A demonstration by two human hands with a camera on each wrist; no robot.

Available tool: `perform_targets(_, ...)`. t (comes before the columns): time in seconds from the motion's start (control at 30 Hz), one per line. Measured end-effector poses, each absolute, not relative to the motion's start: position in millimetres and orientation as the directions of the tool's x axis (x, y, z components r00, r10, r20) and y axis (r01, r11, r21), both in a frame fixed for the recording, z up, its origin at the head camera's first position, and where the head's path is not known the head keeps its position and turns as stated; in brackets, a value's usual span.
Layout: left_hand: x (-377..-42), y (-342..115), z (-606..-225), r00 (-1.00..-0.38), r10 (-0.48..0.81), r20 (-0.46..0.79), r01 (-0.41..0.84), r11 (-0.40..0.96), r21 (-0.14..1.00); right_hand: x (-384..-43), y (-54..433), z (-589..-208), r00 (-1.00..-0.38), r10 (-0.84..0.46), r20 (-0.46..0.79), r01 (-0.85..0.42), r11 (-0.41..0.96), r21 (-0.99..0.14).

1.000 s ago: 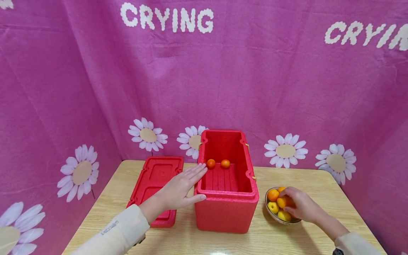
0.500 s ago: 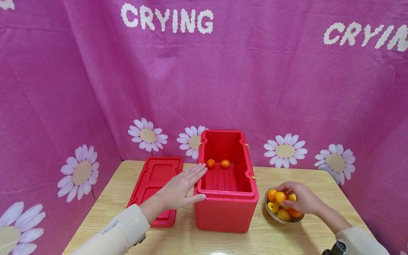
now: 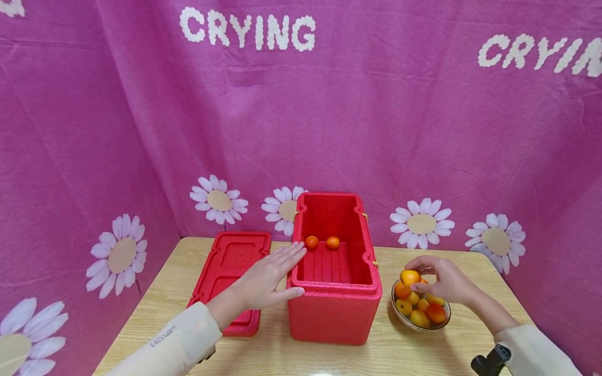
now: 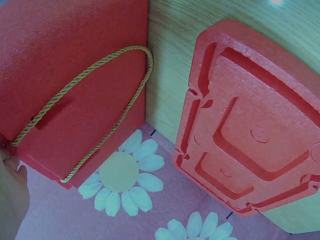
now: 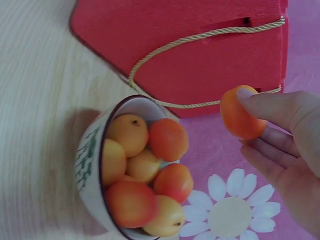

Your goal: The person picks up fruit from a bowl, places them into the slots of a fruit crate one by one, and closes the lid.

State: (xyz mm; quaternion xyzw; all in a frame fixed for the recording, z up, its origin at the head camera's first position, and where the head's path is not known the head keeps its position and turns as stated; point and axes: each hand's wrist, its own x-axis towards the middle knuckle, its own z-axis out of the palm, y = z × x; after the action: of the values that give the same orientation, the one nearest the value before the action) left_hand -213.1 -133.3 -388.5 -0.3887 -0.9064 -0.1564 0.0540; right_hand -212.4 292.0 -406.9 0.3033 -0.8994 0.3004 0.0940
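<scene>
While right hand (image 3: pixel 445 282) pinches fruit (image 3: pixel 410 278), lid (image 3: pixel 236 257) lies beside box (image 3: pixel 333 317).

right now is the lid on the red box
No, the lid lies on the table beside the box, whose top is open.

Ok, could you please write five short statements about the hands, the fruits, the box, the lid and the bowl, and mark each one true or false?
1. The right hand holds an orange fruit. True.
2. Two small fruits are visible in the box. True.
3. The lid is on the box. False: it lies on the table, to the left of the box.
4. The left hand is holding the bowl. False: it is at the left rim of the box, away from the bowl.
5. The bowl has no fruit in it. False: several yellow and orange pieces lie in it.
</scene>
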Motion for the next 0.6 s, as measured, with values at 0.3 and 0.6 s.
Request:
perform_targets(0.3, -213.4, -133.4, -389.0, -0.68, 0.696, 0.229, 0.733, 0.64, 0.231, -220.0, 285.8, -391.8, -0.824, -0.469, 0.318, -0.564, 0.634, -0.528)
perform_targets(0.6, -212.2, -133.4, -386.7, -0.689, 0.691, 0.218, 0.724, 0.646, 0.243, -225.7, 278.4, -379.6, -0.785, -0.494, 0.374, -0.619, 0.605, -0.5)
